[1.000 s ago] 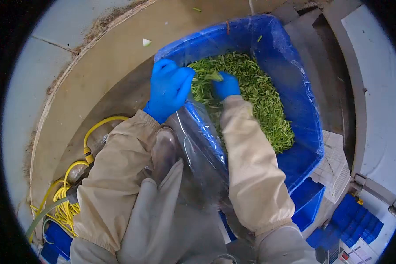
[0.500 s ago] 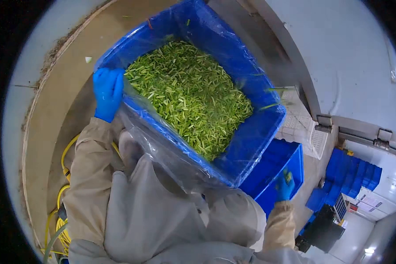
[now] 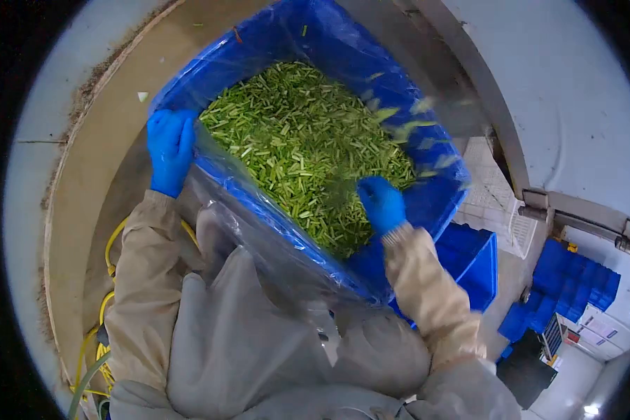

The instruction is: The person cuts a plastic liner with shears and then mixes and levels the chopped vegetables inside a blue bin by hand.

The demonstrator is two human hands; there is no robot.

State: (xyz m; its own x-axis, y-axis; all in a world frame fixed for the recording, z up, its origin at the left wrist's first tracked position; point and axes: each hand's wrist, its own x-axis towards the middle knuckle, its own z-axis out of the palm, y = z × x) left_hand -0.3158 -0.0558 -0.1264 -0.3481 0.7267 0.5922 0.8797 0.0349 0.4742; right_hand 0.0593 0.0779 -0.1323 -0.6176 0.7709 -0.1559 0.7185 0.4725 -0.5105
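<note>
Countless chopped green stems [image 3: 287, 154] lie between the hands in the blue bin [image 3: 360, 59], its lined rim gripped by the left hand [image 3: 170, 152]. Beyond the right hand [image 3: 381, 204], open or closed I can't tell, blurred green pieces [image 3: 414, 129] could miss the bin if flung too hard

Gloves [image 3: 169, 150] and bin [image 3: 353, 45] are blue, stalks [image 3: 287, 150] green, sleeves [image 3: 145, 273] beige.

No readable text — marks on the white sheets [image 3: 599, 325] too small.
</note>
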